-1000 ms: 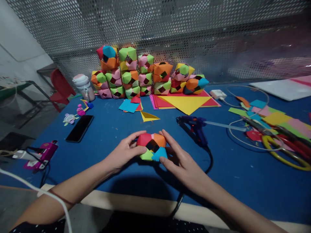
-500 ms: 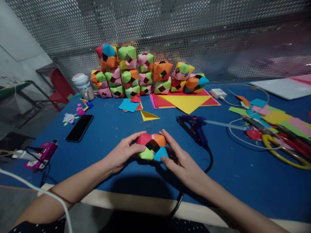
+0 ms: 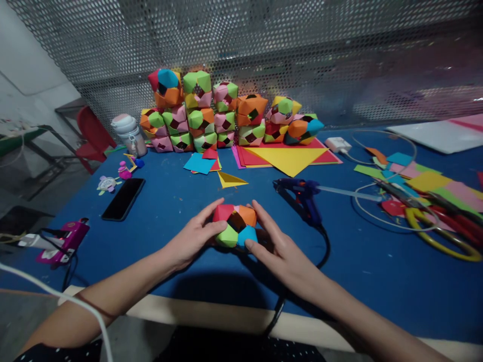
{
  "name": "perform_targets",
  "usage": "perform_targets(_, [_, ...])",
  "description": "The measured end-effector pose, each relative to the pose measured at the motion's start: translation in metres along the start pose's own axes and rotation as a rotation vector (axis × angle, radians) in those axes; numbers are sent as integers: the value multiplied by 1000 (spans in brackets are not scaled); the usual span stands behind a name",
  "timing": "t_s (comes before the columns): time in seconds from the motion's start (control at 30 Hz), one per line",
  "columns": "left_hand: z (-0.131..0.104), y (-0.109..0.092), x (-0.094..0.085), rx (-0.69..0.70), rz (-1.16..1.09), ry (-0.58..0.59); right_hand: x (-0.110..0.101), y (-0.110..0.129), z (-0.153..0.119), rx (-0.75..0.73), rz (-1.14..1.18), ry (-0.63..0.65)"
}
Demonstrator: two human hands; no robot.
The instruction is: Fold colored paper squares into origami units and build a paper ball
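Observation:
Between my two hands is a folded paper ball (image 3: 228, 235) with red, orange, green and blue faces around a dark square hole. My left hand (image 3: 196, 229) grips its left side, the thumb lying on the green face. From the right, my right hand (image 3: 277, 241) holds it with the thumb at the blue corner and the index finger by the orange face. The other fingers are partly hidden behind the ball. A folded yellow paper piece (image 3: 231, 180) lies beyond it, and a blue glue gun (image 3: 302, 193) rests to the right.
Several finished paper balls (image 3: 202, 120) stand stacked along the mesh wall. Coloured sheets (image 3: 290, 156) and small squares (image 3: 199, 163) lie before them. Left are a phone (image 3: 124, 199) and a bottle (image 3: 129, 134); right, yellow-handled scissors (image 3: 439, 241) and paper scraps (image 3: 433, 183).
Both hands have pressed and turned the ball slightly; its green and blue faces look fuller and meet below the hole. The right thumb has shifted a little left.

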State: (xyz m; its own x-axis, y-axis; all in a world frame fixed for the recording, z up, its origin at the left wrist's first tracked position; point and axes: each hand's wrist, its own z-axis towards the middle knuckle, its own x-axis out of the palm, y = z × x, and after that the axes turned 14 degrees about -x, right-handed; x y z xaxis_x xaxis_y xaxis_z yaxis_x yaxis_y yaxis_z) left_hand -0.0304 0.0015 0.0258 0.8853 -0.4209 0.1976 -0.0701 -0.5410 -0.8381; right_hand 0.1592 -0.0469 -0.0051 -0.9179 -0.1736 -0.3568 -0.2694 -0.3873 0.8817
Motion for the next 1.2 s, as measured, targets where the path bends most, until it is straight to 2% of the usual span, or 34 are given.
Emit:
perform_targets(0.13, [1, 3, 0, 137, 106, -55, 0, -2, 0, -4, 35, -6])
perform_targets(0.27, [-2, 5, 2, 217, 262, -148, 1, -3, 1, 8, 20, 15])
perform_targets(0.53, [-5, 14, 6, 319, 415, -271, 2, -7, 2, -111, -193, 8])
perform_targets(0.77, [-5, 13, 4, 314, 437, -233, 1, -11, 2, -221, -255, 22])
perform_targets(0.93, [-5, 13, 3, 311, 441, -190, 1, -13, 2, -219, -250, 21])
perform_targets(1.07, [-5, 11, 3, 231, 436, -196, 1, -13, 3, -188, -245, 30])
perform_targets(1.2, [-4, 9, 5, 173, 332, -140, 0, -11, 4, -156, -260, 35])
